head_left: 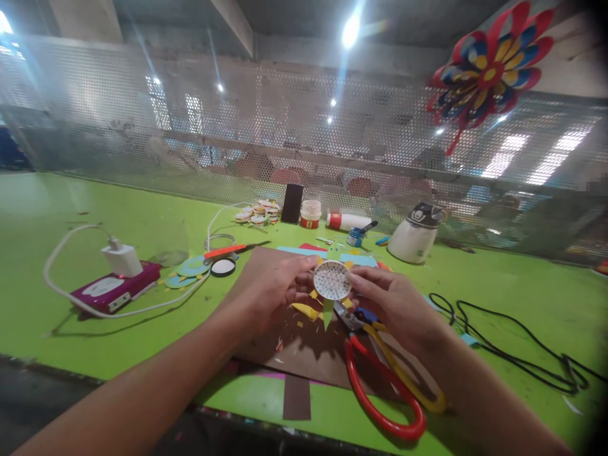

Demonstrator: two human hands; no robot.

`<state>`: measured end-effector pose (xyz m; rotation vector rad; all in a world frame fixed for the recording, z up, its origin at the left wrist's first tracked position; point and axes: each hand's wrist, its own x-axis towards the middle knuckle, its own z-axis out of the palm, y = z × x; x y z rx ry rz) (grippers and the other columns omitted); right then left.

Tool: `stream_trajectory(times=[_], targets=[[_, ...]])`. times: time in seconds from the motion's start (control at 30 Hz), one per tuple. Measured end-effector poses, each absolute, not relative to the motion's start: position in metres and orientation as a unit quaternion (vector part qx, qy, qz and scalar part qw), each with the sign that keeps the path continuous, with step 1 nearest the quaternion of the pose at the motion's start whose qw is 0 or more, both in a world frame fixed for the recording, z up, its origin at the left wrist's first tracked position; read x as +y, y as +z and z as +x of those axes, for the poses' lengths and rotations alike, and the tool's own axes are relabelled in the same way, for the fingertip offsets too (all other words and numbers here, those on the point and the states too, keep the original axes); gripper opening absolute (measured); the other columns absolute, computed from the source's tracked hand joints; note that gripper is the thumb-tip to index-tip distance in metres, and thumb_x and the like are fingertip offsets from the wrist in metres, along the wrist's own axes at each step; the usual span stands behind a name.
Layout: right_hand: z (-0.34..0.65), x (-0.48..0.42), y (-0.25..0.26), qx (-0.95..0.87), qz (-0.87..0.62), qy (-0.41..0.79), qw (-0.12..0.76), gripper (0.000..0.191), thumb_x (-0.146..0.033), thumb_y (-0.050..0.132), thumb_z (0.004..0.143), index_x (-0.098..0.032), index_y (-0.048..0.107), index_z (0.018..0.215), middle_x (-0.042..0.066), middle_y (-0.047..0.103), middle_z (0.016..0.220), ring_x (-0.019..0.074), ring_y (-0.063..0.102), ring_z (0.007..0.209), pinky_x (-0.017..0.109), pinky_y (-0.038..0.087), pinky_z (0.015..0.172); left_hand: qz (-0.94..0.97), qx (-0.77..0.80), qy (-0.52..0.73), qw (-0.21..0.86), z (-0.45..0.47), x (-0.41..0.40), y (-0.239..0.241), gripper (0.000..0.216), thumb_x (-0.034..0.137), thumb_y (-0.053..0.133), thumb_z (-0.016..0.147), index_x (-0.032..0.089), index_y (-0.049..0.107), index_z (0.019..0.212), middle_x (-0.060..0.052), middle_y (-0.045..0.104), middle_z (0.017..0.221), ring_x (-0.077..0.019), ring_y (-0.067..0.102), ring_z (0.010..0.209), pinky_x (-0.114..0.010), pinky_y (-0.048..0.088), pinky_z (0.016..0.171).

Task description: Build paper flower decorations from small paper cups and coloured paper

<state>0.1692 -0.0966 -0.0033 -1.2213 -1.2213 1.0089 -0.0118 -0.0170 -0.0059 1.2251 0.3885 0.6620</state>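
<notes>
pinching a round patterned disc (332, 280) by its rim: near ten o'clock with the left grip (278, 282), with fingers curled in behind, and at three o'clock with the right grip (392, 294), with thumb on the edge. about equally near to either hand; without a long axis, turned face-on to the viewer. reaching in from eight and four o'clock with the forearms, above a brown board (266, 342). just below the disc, at six o'clock, a green paper point (327, 313); cannot tell whether joined. at five o'clock, red- and yellow-handled scissors (351, 361), with blades toward eleven. farther out on the green surface (28, 285), between nine and ten, an orange-handled craft knife (225, 251).
</notes>
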Motion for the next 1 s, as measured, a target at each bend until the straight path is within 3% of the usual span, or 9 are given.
stream_trajectory(times=[0.4,0.6,1.0], targets=[[0.1699,-0.0946,-0.0034,-0.480,-0.477,0.506,0.535,0.022,-0.037,0.076,0.075,-0.016,0.072,0.076,-0.001,0.060,0.067,0.0057,0.050,0.056,0.020,0.044,0.055,0.571,0.211,0.308,0.731,-0.0116,-0.0144,-0.0062,0.028,0.038,0.066,0.079,0.011,0.069,0.088,-0.011,0.070,0.088,-0.0163,0.061,0.072,-0.029,0.051,0.064],[0.1698,-0.0925,-0.0040,-0.478,-0.471,0.509,0.540,0.025,-0.040,0.077,0.075,-0.015,0.071,0.076,0.000,0.061,0.070,0.0065,0.052,0.058,0.021,0.046,0.056,0.584,0.205,0.313,0.720,-0.0119,-0.0126,-0.0088,0.030,0.039,0.064,0.084,0.013,0.070,0.097,-0.010,0.071,0.095,-0.0163,0.063,0.078,-0.028,0.050,0.068],[0.1735,-0.0922,-0.0068,-0.501,-0.456,0.500,0.540,0.026,-0.040,0.076,0.075,-0.016,0.075,0.085,0.002,0.066,0.076,0.0080,0.056,0.061,0.025,0.052,0.063,0.570,0.201,0.319,0.730,-0.0113,-0.0114,-0.0095,0.026,0.036,0.070,0.080,0.013,0.070,0.092,-0.008,0.071,0.092,-0.0136,0.062,0.076,-0.026,0.049,0.073]])
